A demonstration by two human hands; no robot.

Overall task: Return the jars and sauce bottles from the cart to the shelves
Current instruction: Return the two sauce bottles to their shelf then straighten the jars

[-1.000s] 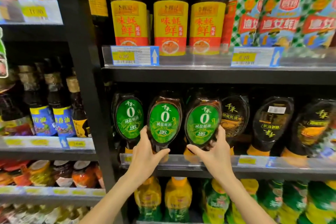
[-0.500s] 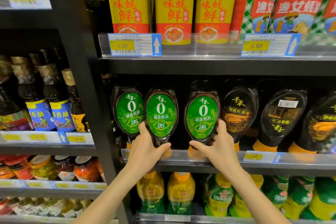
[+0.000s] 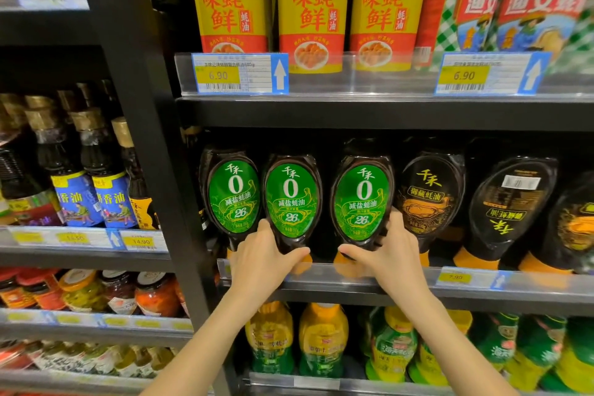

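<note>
I have both hands on the middle shelf [image 3: 353, 280], centre of the frame, each on a green-label oyster sauce bottle. My left hand [image 3: 262, 259] wraps the narrow neck of the middle green-label bottle [image 3: 291, 202], thumb across the front and fingers [image 3: 265, 228] curled round its left side, so it is grasping that bottle. My right hand [image 3: 384, 254] does the same on the right green-label bottle [image 3: 361, 199], thumb reaching in low at the left, the other digits bent round the right flank.

I judge I hold them low because these are upside-down squeeze bottles standing on orange caps [image 3: 303, 262]: wide shoulders above, slim waist below, so they would tip easily, and a grip near the base steers them squarely behind the clear shelf lip. The labels face out, matching the third green-label bottle [image 3: 233, 196] at their left, which stands free of my hands.

The bottles look like dark glossy plastic under tight shrink film, smooth and probably a little slippery; the labels are oval and shiny. To the right sit black-and-gold bottles [image 3: 424, 196] of the same shape, touching or nearly touching my right-hand bottle.
</note>
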